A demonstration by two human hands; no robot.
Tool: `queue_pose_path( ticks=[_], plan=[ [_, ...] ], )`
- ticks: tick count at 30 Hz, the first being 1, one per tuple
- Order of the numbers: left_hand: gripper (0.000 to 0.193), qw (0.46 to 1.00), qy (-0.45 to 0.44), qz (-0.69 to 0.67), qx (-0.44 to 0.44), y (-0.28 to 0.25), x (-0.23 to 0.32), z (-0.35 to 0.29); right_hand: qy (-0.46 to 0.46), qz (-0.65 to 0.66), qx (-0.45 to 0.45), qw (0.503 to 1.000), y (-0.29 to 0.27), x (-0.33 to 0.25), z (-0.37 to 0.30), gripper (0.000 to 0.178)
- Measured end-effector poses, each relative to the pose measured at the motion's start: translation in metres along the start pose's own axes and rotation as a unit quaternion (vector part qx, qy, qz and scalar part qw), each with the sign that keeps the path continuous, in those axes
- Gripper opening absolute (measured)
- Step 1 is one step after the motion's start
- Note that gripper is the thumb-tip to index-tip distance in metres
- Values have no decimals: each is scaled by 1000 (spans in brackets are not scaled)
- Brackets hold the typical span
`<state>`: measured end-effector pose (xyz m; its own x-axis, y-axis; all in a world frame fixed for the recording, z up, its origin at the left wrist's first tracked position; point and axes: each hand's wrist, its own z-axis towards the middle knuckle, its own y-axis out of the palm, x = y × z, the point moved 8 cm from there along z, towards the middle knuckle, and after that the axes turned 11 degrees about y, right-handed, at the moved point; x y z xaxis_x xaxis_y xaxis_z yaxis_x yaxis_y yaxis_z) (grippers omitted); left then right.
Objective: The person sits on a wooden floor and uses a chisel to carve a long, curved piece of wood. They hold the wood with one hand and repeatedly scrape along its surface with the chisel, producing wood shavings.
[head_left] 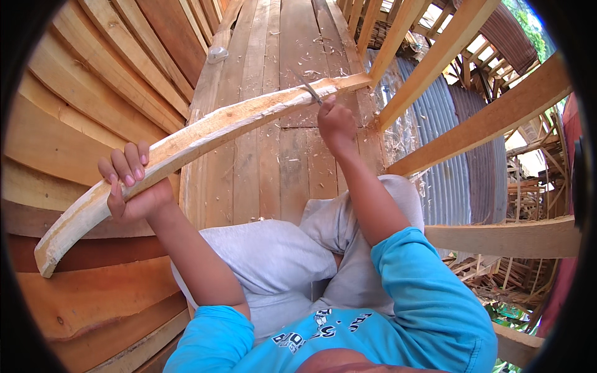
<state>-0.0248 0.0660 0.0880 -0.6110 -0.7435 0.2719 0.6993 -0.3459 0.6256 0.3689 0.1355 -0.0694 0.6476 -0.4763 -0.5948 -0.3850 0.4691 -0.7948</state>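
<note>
A long pale piece of wood (217, 121) slants across my front, from the lower left up to the railing at the far right. Its upper face is light brown, with whitish, freshly cut edges. My left hand (134, 177) is closed around it near its lower end, fingers over the top edge. In my right hand (337, 124), a knife (307, 86) is held with its narrow blade across the wood near the far end. The fist hides the knife's handle. Whether the blade bites into the wood, I cannot tell.
Wood shavings (311, 59) lie scattered over the plank floor (249, 168). A small clear plastic item (217, 55) sits by the left wall of boards (81, 124). On the right stand railing posts (435, 56), with corrugated metal sheets (435, 137) beyond. My bent legs (267, 248) are close below.
</note>
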Motion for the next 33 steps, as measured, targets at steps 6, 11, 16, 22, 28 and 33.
queue_pose_path(
  ticks=[6, 11, 16, 22, 28, 33],
  plan=[
    [23, 1000, -15, -13, 3, 1, -4, -1, -173, 44, 11, 984, 0, -17, -23, 62],
    [22, 1000, -13, -10, 1, -2, 0, 0, -175, 30, -6, 984, -2, -28, -31, 53],
    [23, 1000, -12, -7, -4, -4, -2, 2, -80, 68, -13, 994, 5, -6, 2, 54],
    [22, 1000, -13, -13, -1, -4, -4, 1, -241, 100, 55, 964, -2, -18, -21, 49],
    [21, 1000, -13, -13, -1, -5, 2, 1, -214, 36, 16, 976, -18, -39, -35, 53],
    [21, 999, -22, -28, -4, -4, -1, -1, -138, 130, -32, 981, -32, -45, -15, 58]
  ],
)
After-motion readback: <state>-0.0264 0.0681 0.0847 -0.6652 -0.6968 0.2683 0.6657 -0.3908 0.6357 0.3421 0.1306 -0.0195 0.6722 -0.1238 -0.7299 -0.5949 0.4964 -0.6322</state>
